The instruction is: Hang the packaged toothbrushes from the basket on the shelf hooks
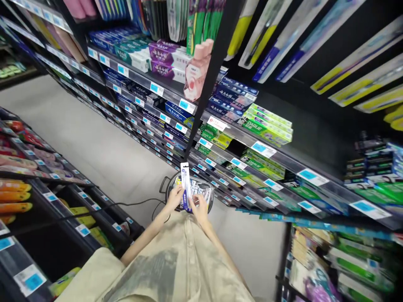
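Between my two hands stands a packaged toothbrush, in a narrow white and blue pack with a hanging hole at the top. My left hand pinches its left edge. On the other side, my right hand has its fingers curled at the lower right edge of the pack. Below them is a dark basket with a handle at its left, filled with many small white, blue and yellow packs. What each of those packs is, I cannot make out.
Toothpaste boxes line the shelf ahead, with packaged toothbrushes hanging above. A pink bottle stands beside the dark upright post. Another shelf rack borders the aisle at left. A black cable crosses toward the basket.
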The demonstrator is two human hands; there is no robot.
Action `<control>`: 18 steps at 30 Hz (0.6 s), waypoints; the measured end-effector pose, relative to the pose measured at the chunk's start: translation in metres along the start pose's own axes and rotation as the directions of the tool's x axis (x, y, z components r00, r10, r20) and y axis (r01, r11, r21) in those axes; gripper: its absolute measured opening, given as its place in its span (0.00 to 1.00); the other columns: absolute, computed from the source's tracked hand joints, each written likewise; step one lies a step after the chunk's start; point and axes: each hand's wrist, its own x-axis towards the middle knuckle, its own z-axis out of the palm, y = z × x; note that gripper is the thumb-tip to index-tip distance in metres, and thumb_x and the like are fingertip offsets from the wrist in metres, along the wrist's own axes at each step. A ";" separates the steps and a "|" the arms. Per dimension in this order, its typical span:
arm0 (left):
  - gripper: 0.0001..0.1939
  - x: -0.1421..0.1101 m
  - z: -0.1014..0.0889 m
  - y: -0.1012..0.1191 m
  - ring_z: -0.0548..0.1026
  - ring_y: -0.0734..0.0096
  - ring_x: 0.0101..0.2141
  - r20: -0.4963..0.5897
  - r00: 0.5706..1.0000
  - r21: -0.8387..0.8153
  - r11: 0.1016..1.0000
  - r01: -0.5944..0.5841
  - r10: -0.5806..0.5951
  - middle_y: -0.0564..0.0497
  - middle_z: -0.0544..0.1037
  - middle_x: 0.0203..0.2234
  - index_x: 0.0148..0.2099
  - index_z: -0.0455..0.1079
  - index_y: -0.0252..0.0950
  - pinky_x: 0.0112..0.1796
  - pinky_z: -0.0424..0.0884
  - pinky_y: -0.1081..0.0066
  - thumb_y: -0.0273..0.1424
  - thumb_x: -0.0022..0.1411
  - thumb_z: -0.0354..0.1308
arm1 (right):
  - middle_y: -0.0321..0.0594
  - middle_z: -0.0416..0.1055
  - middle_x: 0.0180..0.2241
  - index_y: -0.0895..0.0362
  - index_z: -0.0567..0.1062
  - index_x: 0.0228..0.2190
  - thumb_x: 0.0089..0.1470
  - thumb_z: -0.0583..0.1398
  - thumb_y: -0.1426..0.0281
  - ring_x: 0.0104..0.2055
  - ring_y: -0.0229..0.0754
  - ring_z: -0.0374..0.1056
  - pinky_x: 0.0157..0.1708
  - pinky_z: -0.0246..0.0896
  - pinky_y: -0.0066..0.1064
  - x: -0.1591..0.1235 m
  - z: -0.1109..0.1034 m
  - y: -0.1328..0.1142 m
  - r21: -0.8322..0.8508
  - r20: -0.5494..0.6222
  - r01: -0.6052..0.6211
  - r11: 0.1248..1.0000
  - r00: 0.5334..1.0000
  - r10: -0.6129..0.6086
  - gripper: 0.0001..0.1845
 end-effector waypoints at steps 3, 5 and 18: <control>0.24 -0.008 -0.001 0.015 0.77 0.66 0.31 0.032 0.999 -0.029 1.000 0.000 0.001 0.48 0.81 0.32 0.46 0.76 0.35 0.31 0.70 0.73 0.45 0.52 0.71 | 0.38 0.75 0.28 0.57 0.80 0.36 0.61 0.61 0.58 0.28 0.40 0.70 0.28 0.63 0.29 -0.004 -0.007 -0.008 0.088 0.152 -0.127 0.988 0.982 0.113 0.15; 0.25 -0.015 0.000 0.022 0.77 0.66 0.31 0.046 0.999 -0.067 0.998 0.008 -0.005 0.49 0.81 0.32 0.46 0.76 0.35 0.32 0.70 0.73 0.45 0.51 0.73 | 0.37 0.75 0.25 0.57 0.81 0.33 0.60 0.62 0.58 0.27 0.40 0.70 0.27 0.63 0.29 -0.013 -0.009 -0.013 0.154 0.209 -0.166 0.974 0.969 0.133 0.16; 0.03 -0.033 0.041 0.051 0.59 0.76 0.19 0.242 0.966 -0.523 0.826 0.212 -0.095 0.57 0.60 0.23 0.38 0.72 0.35 0.24 0.62 0.75 0.23 0.63 0.57 | 0.40 0.76 0.29 0.52 0.82 0.38 0.60 0.62 0.68 0.32 0.44 0.71 0.33 0.66 0.34 -0.037 -0.030 -0.039 -0.161 0.105 0.400 0.902 0.916 -0.388 0.07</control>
